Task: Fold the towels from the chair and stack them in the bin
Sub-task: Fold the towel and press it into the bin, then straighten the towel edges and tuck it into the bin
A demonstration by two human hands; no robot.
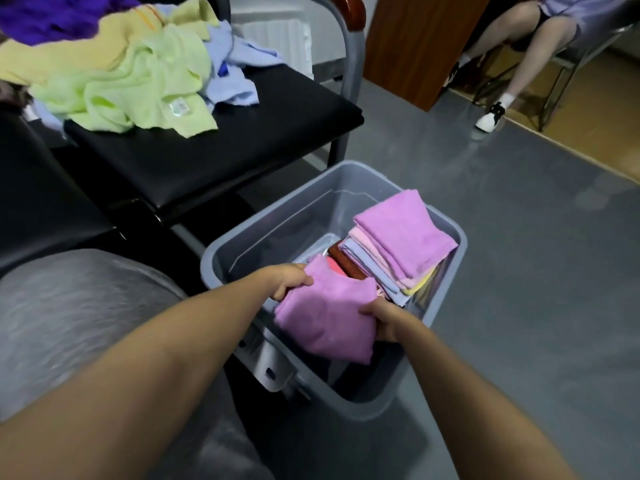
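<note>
A folded pink towel (325, 313) hangs over the near half of the grey plastic bin (346, 174). My left hand (289, 278) grips its far left edge and my right hand (384, 320) grips its right edge. Inside the bin, at the right, leans a stack of folded towels (398, 244) with a pink one on top and lilac, yellow and brown ones under it. On the black chair seat (221, 133) at the upper left lies a loose heap of towels (138, 71), light green, yellow, pale blue and purple.
A second black chair seat (45, 202) is at the far left, and my grey-trousered knee (69, 306) sits below it. A wooden panel (422, 39) stands at the back. A seated person's legs (512, 64) and white shoe are at the top right on the grey floor.
</note>
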